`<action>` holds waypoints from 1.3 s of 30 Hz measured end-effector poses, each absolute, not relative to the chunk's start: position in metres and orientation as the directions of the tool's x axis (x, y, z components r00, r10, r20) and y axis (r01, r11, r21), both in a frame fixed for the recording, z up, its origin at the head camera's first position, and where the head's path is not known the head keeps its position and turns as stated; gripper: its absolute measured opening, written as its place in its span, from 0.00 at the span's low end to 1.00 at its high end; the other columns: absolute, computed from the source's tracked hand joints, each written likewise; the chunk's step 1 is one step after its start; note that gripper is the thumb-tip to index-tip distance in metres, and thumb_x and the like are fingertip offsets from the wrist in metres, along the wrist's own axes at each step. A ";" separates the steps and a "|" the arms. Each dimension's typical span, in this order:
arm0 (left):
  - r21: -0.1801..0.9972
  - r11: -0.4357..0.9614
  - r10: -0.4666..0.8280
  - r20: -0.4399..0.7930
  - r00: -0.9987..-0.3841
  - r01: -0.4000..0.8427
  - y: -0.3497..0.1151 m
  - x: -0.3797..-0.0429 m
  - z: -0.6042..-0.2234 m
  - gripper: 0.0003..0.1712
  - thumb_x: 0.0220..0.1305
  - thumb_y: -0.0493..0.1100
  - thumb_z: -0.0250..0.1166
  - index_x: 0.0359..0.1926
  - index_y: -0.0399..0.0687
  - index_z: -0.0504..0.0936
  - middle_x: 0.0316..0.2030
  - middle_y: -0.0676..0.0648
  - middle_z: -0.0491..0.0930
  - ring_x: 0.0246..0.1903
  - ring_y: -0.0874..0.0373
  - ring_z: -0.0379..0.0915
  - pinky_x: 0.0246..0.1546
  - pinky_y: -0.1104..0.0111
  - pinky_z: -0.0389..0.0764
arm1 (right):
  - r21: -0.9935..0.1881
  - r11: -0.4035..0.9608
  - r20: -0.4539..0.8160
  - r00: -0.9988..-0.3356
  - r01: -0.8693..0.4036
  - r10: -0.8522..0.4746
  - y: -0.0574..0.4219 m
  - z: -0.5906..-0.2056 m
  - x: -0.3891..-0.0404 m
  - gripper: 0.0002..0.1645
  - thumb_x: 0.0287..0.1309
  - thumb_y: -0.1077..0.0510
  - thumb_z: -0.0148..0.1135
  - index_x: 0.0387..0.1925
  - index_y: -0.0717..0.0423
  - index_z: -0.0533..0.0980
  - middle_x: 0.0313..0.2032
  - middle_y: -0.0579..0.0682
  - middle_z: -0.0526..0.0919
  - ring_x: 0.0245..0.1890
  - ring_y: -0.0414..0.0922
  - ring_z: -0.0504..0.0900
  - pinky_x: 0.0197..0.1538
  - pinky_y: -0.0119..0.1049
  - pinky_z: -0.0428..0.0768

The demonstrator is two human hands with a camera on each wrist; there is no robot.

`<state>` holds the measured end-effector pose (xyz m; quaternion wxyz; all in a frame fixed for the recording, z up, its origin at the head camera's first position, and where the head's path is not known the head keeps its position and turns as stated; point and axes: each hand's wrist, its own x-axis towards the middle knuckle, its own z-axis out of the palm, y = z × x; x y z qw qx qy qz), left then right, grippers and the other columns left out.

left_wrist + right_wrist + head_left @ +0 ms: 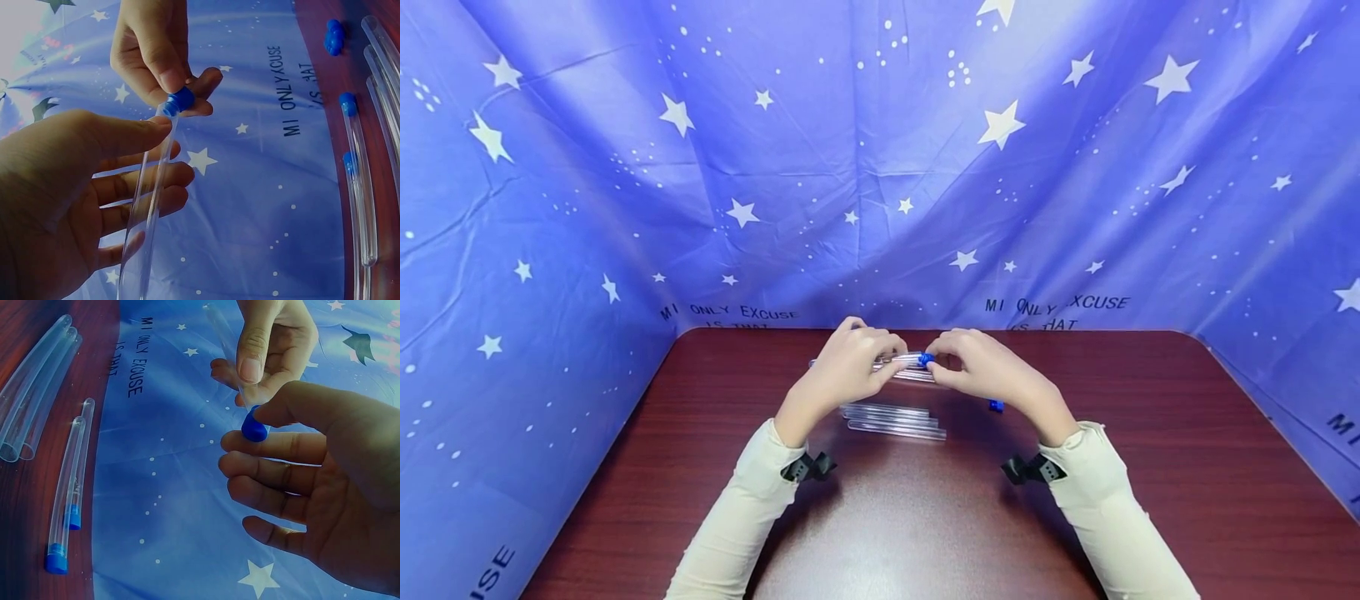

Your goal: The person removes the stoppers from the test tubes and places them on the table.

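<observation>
My left hand point(853, 362) holds a clear test tube point(142, 219) between thumb and fingers, seen closest in the left wrist view. At the tube's mouth, my right hand point(981, 367) pinches a blue stopper point(181, 99) between thumb and forefinger. The stopper's ridged part shows at the rim; how far it sits inside I cannot tell. The right hand's other fingers point(269, 469) are spread below the stopper, touching nothing. Both hands are raised over the far part of the table, and the tube slants between them.
Several uncapped test tubes point(895, 421) lie side by side on the dark red wooden table point(880, 533). Two tubes with blue stoppers point(65, 487) lie beyond them, near the far edge. Loose blue stoppers point(996, 406) lie to the right. A starry blue curtain point(865, 167) surrounds the table.
</observation>
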<state>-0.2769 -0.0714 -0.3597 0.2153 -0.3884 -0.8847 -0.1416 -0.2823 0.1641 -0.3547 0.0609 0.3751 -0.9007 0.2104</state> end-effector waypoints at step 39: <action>0.075 0.624 0.630 0.541 -0.557 0.778 -0.066 -0.276 -0.351 0.08 0.68 0.40 0.65 0.46 0.46 0.84 0.38 0.49 0.82 0.36 0.54 0.74 0.45 0.58 0.77 | -0.076 0.672 0.382 -0.644 -0.737 -0.663 0.168 -0.337 -0.278 0.07 0.61 0.56 0.67 0.36 0.56 0.85 0.28 0.46 0.83 0.28 0.41 0.74 0.39 0.43 0.75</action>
